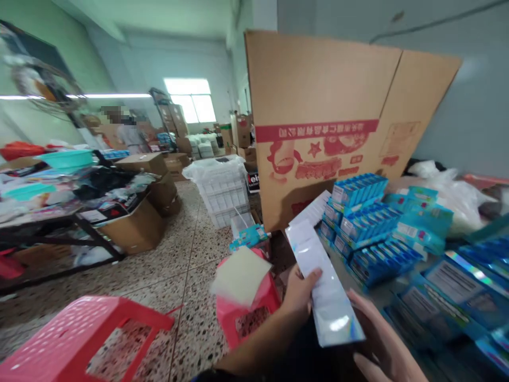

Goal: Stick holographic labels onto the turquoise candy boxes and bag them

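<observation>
My left hand (299, 291) grips a long shiny silver-white packet (323, 284) near its lower half, thumb on top. Beside the packet's lower end lies my right hand (377, 339), palm up, fingers apart, touching or just under its edge. A pale square sheet (239, 276) shows blurred in the air to the left of my hands, above a pink stool (248, 313). Stacks of small blue boxes (363, 220) stand on the table just beyond the packet.
A big flattened cardboard box (338, 122) stands upright behind the blue boxes. More blue packets (457, 297) lie at the right. A red plastic stool (91, 334) sits on the floor at the lower left. White crates (222, 193), cartons, a cluttered table (59, 207) and a distant person (123, 130) are further back.
</observation>
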